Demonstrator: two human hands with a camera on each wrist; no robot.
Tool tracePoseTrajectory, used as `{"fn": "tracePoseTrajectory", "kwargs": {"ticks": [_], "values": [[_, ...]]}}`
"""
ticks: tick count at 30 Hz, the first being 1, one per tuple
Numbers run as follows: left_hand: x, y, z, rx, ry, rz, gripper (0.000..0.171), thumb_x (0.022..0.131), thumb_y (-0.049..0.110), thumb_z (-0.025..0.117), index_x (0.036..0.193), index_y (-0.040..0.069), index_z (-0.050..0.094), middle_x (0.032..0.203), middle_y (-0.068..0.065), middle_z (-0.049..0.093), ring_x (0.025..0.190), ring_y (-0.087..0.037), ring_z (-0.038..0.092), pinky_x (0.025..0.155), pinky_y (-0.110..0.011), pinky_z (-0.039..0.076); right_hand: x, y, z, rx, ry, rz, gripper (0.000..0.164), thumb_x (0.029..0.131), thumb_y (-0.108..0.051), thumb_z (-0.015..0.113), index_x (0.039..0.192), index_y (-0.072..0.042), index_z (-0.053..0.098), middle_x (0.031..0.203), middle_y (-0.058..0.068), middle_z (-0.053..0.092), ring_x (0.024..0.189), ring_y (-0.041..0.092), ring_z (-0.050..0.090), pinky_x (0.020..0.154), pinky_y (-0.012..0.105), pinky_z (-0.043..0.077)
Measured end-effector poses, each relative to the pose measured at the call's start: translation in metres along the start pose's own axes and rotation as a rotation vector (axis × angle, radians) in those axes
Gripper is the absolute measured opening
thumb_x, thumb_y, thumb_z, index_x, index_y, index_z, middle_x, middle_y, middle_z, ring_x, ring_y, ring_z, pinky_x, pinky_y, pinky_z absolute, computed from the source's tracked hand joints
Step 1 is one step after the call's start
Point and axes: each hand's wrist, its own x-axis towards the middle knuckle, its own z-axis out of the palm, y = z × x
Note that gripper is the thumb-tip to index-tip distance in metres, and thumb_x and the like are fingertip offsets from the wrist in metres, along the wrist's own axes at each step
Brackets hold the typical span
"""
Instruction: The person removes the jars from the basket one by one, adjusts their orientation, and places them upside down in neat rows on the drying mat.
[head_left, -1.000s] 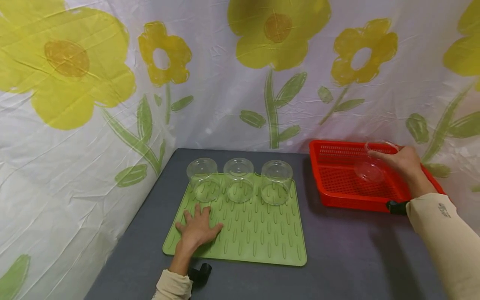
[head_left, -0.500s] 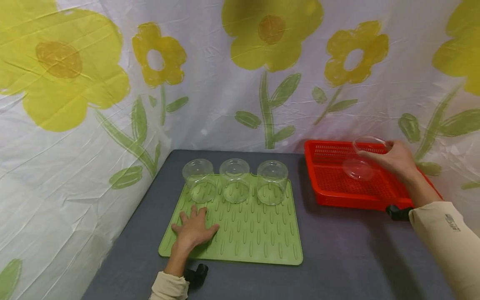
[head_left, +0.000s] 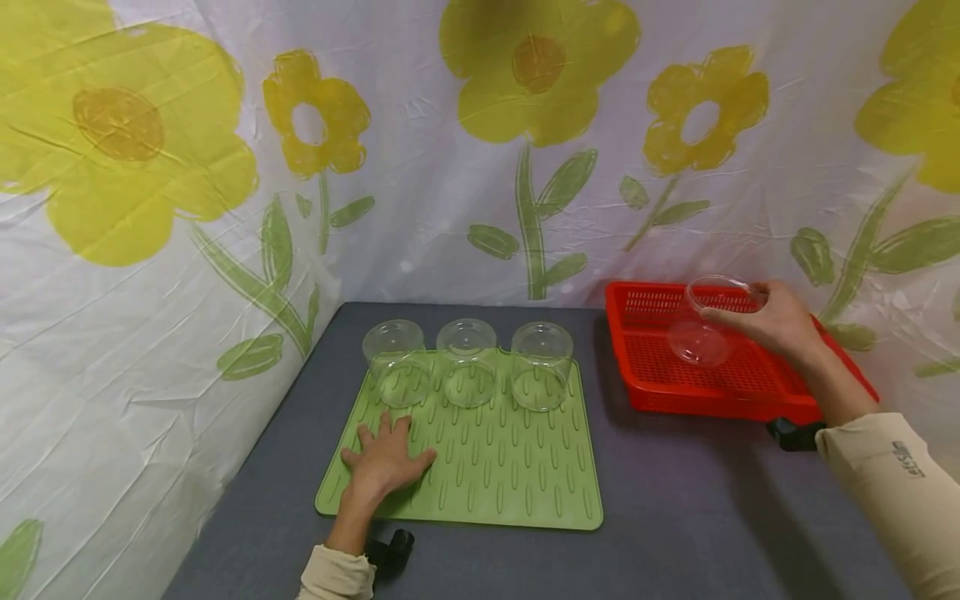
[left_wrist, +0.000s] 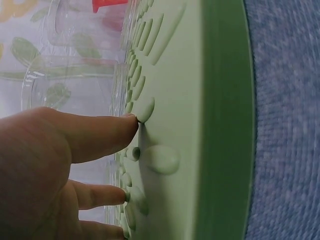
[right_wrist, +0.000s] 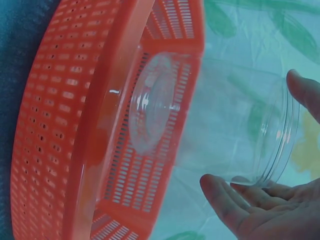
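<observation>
My right hand (head_left: pixel 780 321) grips a clear jar (head_left: pixel 699 343) near its rim, thumb on one side and fingers on the other. The jar is over the red basket (head_left: pixel 742 404), base down, as the right wrist view also shows; whether its base touches the basket floor I cannot tell. Spread flat-fingered, my left hand (head_left: pixel 382 460) rests on the green mat (head_left: pixel 510 492) near its left front. Three more clear jars stand in a row along the mat's back: a left jar (head_left: pixel 397 367), a middle jar (head_left: pixel 468 367) and a right jar (head_left: pixel 542 367), seemingly mouth down.
A dark grey table (head_left: pixel 660 517) lies under the mat and basket. Behind it and on the left hangs a white curtain (head_left: pixel 420 208) with yellow flowers. The basket stands at the back right, apart from the mat.
My right hand has carried the jar leftward within the basket area. The left hand stays in place on the mat. The whole head view has shifted slightly.
</observation>
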Motion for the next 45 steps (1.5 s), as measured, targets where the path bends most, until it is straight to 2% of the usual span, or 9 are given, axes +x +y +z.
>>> {"fn": "tracePoseTrajectory", "kwargs": {"ticks": [4,12,21,25,30,34,38,41,45], "values": [[0.001,-0.001,0.001,0.001,0.003,0.003,0.075,0.094,0.045,0.066,0.153,0.005,0.043,0.163,-0.034,0.021,0.145,-0.069,0.011,0.102,-0.090,0.015,-0.004,-0.003,0.000,0.005,-0.021,0.005,0.107,0.088,-0.060,0.070,0.149,0.017,0.028,0.143,0.039,0.042,0.120,0.050,0.045,0.094,0.060,0.045],[0.001,-0.001,0.001,-0.008,-0.019,-0.003,0.075,0.095,0.045,0.066,0.153,0.005,0.042,0.163,-0.034,0.020,0.145,-0.069,0.009,0.102,-0.090,0.014,-0.009,-0.007,-0.001,0.037,-0.045,0.003,0.107,0.087,-0.062,0.071,0.153,0.011,0.027,0.145,0.035,0.042,0.123,0.046,0.045,0.092,0.051,0.044],[0.001,-0.002,0.003,-0.010,-0.008,0.006,0.076,0.094,0.047,0.066,0.153,0.005,0.043,0.163,-0.034,0.021,0.144,-0.070,0.010,0.102,-0.090,0.013,-0.016,-0.014,-0.004,0.032,-0.093,0.034,0.121,0.086,-0.068,0.068,0.161,0.005,0.007,0.161,0.036,0.022,0.139,0.054,0.033,0.106,0.069,0.038],[0.000,-0.001,0.002,-0.024,-0.010,0.007,0.076,0.094,0.046,0.067,0.153,0.005,0.043,0.163,-0.034,0.020,0.144,-0.070,0.010,0.102,-0.090,0.012,-0.020,-0.018,-0.005,0.027,-0.092,0.020,0.120,0.086,-0.067,0.069,0.161,0.005,0.008,0.159,0.037,0.024,0.137,0.053,0.035,0.105,0.068,0.039],[-0.002,-0.002,0.002,-0.026,-0.003,0.004,0.077,0.094,0.046,0.068,0.154,0.005,0.042,0.163,-0.035,0.021,0.144,-0.069,0.010,0.104,-0.089,0.012,-0.024,-0.026,-0.005,0.039,-0.083,-0.017,0.115,0.087,-0.062,0.072,0.160,0.005,0.014,0.156,0.035,0.032,0.133,0.048,0.040,0.101,0.060,0.043],[-0.005,0.000,0.001,-0.002,0.057,0.034,0.075,0.093,0.044,0.069,0.151,0.003,0.044,0.158,-0.035,0.031,0.142,-0.068,0.019,0.104,-0.087,0.017,-0.028,-0.034,-0.005,0.036,-0.088,-0.039,0.114,0.086,-0.061,0.073,0.161,0.002,0.016,0.152,0.031,0.039,0.126,0.043,0.046,0.093,0.049,0.047],[-0.008,0.005,-0.004,0.027,0.154,0.097,0.066,0.093,0.043,0.070,0.141,0.001,0.055,0.141,-0.032,0.051,0.128,-0.060,0.045,0.098,-0.079,0.036,-0.034,-0.043,-0.005,0.010,-0.080,-0.056,0.113,0.085,-0.062,0.074,0.161,-0.001,0.018,0.145,0.029,0.045,0.119,0.041,0.050,0.083,0.039,0.049],[-0.010,0.012,-0.009,0.010,0.222,0.143,0.054,0.093,0.042,0.071,0.130,0.002,0.064,0.126,-0.026,0.063,0.109,-0.050,0.060,0.084,-0.066,0.051,-0.039,-0.050,-0.005,-0.011,-0.076,-0.066,0.114,0.084,-0.064,0.074,0.162,-0.003,0.018,0.148,0.029,0.043,0.121,0.042,0.049,0.085,0.044,0.052],[-0.011,0.024,-0.016,-0.058,0.309,0.204,0.044,0.091,0.039,0.074,0.120,0.006,0.071,0.117,-0.022,0.069,0.097,-0.042,0.067,0.071,-0.055,0.056,-0.043,-0.058,-0.004,-0.023,-0.078,-0.075,0.114,0.084,-0.064,0.074,0.162,-0.003,0.017,0.153,0.030,0.039,0.125,0.046,0.046,0.092,0.059,0.051]]}}
